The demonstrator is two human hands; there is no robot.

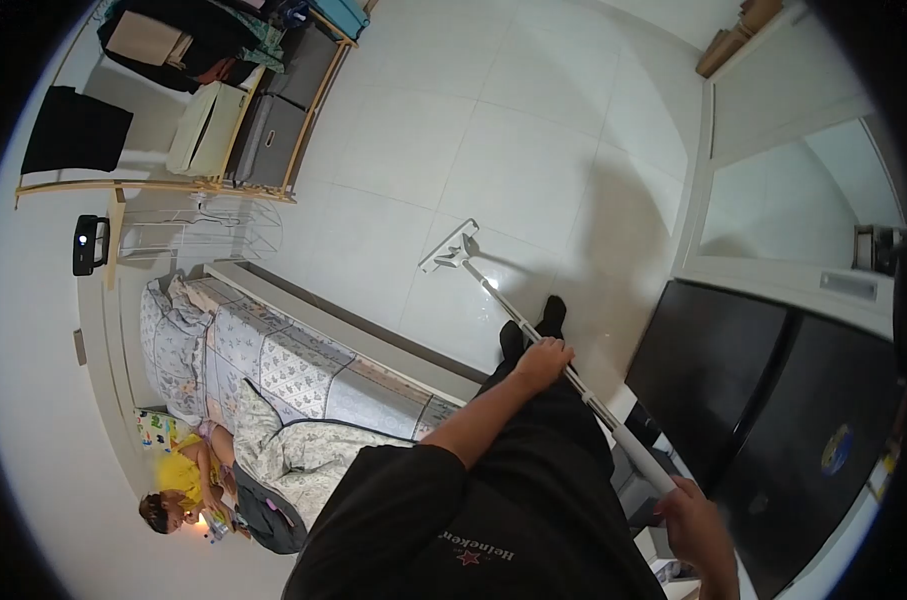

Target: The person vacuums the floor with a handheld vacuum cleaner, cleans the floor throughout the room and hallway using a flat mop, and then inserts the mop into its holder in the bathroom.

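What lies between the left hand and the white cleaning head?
In the head view, the pale pole runs from the left hand to the white cleaning head, past two dark-covered feet, above the tiled floor.

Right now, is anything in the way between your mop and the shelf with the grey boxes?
Nothing I can see. My left hand and right hand both hold the mop. Only floor tiles show between its flat head and the shelf.
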